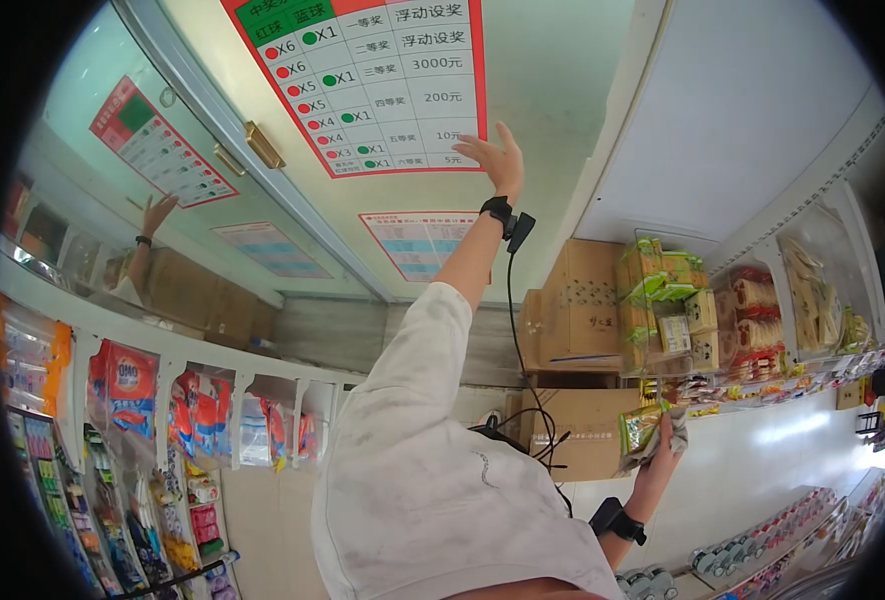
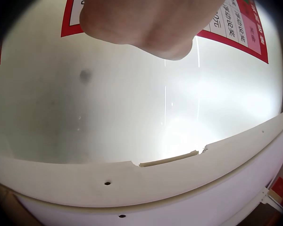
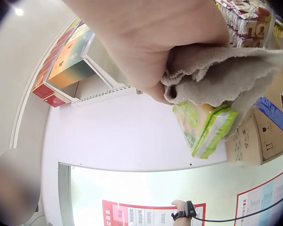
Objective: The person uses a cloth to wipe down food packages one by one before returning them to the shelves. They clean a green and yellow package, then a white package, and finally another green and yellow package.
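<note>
My left hand (image 1: 503,165) is raised with its fingers spread at the lower right corner of a red-bordered printed poster (image 1: 393,110) on a pale glass panel (image 2: 127,103). The left wrist view shows only the base of that hand, overlapping the poster's edge. Low on the right, my right hand (image 1: 661,458) grips a bunched grey cloth (image 3: 221,75). A green, white and clear plastic packet (image 3: 205,129) juts out from beneath the cloth; the part nearest the fingers is hidden by it.
Cardboard boxes (image 1: 581,300) are stacked right of the panel, beside shelves of packaged goods (image 1: 758,310). Laundry bags (image 1: 123,385) line a low shelf at left. A black cable (image 1: 513,320) hangs from the left wrist. A metal handle (image 1: 265,146) sits left of the poster.
</note>
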`<state>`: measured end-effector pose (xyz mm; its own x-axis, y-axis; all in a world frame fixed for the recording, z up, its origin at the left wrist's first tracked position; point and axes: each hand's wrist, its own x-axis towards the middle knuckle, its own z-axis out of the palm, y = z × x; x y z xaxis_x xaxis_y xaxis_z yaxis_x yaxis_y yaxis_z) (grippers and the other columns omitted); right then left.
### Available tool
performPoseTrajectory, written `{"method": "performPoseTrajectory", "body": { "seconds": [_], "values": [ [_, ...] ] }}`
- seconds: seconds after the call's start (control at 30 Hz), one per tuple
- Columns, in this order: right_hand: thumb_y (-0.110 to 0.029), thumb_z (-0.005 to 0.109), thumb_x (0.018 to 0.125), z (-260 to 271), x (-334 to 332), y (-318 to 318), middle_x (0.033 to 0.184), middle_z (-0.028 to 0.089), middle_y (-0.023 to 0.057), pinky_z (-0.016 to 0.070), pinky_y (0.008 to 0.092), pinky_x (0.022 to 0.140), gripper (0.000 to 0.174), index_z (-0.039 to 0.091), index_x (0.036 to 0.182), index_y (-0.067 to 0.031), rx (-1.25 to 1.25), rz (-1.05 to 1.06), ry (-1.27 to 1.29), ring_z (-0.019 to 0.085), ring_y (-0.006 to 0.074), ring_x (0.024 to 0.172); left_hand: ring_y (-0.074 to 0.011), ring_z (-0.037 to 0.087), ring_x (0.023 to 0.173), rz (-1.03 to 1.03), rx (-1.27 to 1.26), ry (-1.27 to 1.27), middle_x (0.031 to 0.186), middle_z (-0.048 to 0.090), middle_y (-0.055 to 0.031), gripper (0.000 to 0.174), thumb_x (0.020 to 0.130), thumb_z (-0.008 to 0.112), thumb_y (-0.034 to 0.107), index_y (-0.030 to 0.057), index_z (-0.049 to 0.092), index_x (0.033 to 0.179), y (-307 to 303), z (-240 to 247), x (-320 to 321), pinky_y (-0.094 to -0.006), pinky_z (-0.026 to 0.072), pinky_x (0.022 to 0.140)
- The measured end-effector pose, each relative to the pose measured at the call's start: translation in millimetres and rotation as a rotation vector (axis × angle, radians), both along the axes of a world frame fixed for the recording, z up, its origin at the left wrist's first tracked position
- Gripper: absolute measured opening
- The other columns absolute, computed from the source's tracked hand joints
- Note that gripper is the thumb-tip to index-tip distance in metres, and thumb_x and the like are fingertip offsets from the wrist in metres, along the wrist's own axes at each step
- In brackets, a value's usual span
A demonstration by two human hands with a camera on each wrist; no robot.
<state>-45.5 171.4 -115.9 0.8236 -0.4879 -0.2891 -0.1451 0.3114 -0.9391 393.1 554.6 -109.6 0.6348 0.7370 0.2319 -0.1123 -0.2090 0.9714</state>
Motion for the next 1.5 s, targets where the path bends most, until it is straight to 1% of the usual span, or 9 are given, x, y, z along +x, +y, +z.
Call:
{"method": "performPoseTrajectory", "body": {
  "seconds": [0.17,0.27,0.3,0.5,0.63,0.87,1.1,1.2,1.5],
  "values": [
    [-0.028,0.069,0.095,4,3,7,0.117,0.061,0.0037,0.0503,0.0301,0.085,0.045,0.056,0.13,-0.0054,-0.235,0.06,0.115,0.059,0.0135,0.102,-0.0494,-0.008,0.148,0.017,0.057,0.143,0.153,-0.014,-0.0435,0.104,0.1,0.039,0.061,-0.0202,-0.005,0.147,7,-14,13,-0.0541,0.0059,0.121],
    [-0.032,0.07,0.094,14,2,13,0.106,0.061,-0.0005,0.0477,0.0268,0.076,0.039,0.06,0.122,-0.0062,-0.131,0.066,0.081,0.055,0.0084,0.092,-0.041,0.013,0.136,-0.113,0.062,0.113,0.144,0.01,-0.0353,0.085,0.102,0.041,0.053,-0.0141,0.011,0.145,9,-21,6,-0.0488,0.0183,0.114],
    [-0.028,0.07,0.095,-45,-3,-7,0.102,0.061,-0.0014,0.0469,0.0261,0.076,0.033,0.062,0.117,-0.0051,-0.296,-0.042,0.172,0.055,0.0079,0.089,-0.0381,0.02,0.132,-0.169,0.04,0.072,0.14,0.018,-0.0325,0.079,0.102,0.042,0.05,-0.012,0.016,0.145,13,-23,-4,-0.0471,0.0224,0.112],
    [-0.025,0.065,0.098,23,1,13,0.092,0.058,-0.0071,0.0427,0.0225,0.074,0.022,0.064,0.107,-0.0044,-0.241,-0.052,-0.05,0.049,0.0039,0.084,-0.0212,0.062,0.107,-0.663,-0.099,-0.078,0.121,0.065,-0.0159,0.049,0.106,0.045,0.034,0.0002,0.048,0.141,-16,34,-157,-0.0366,0.047,0.098],
    [-0.025,0.062,0.1,34,-7,2,0.09,0.057,-0.0068,0.042,0.0212,0.072,0.023,0.064,0.109,-0.003,-0.373,-0.023,-0.047,0.048,0.0036,0.082,-0.0145,0.065,0.086,-1.17,-0.044,0.179,0.096,0.07,-0.0076,0.039,0.104,0.05,0.032,0.0008,0.064,0.123,-97,45,-248,-0.0296,0.0507,0.084],
    [-0.022,0.062,0.099,75,-59,-29,0.075,0.057,-0.0007,0.0455,0.027,0.065,0.022,0.064,0.1,-0.0001,-0.567,0.094,-0.158,0.049,0.0066,0.071,-0.0109,0.064,0.09,-1.791,-0.133,0.449,0.102,0.069,-0.0067,0.032,0.101,0.059,0.018,-0.0083,0.062,0.119,-237,59,-394,-0.0263,0.0517,0.079],
    [-0.029,0.061,0.101,55,-156,-106,0.081,0.058,-0.0017,0.0466,0.0272,0.068,0.028,0.061,0.105,-0.0015,-0.321,0.055,-0.294,0.051,0.0062,0.076,-0.0073,0.061,0.085,-1.653,-0.057,0.436,0.095,0.066,-0.003,0.019,0.097,0.064,0.011,-0.0063,0.063,0.104,-318,65,-506,-0.0226,0.0493,0.073],
    [-0.037,0.056,0.103,30,-190,-155,0.086,0.058,-0.0032,0.0461,0.0261,0.069,0.034,0.06,0.108,-0.0037,0.009,-0.002,-0.273,0.05,0.0053,0.077,-0.0096,0.063,0.091,-1.517,0.004,0.39,0.1,0.068,-0.0051,0.021,0.098,0.063,0.011,-0.0065,0.063,0.109,-368,71,-553,-0.024,0.0492,0.081],
    [-0.034,0.054,0.104,62,-303,-252,0.084,0.057,-0.0052,0.0421,0.0225,0.064,0.03,0.061,0.111,-0.0058,0.082,-0.04,-0.253,0.048,0.0034,0.075,-0.0137,0.063,0.1,-1.498,-0.075,0.322,0.111,0.067,-0.0107,0.028,0.097,0.064,0.008,-0.0052,0.06,0.122,-487,83,-649,-0.0271,0.0486,0.089]
  ]
}}
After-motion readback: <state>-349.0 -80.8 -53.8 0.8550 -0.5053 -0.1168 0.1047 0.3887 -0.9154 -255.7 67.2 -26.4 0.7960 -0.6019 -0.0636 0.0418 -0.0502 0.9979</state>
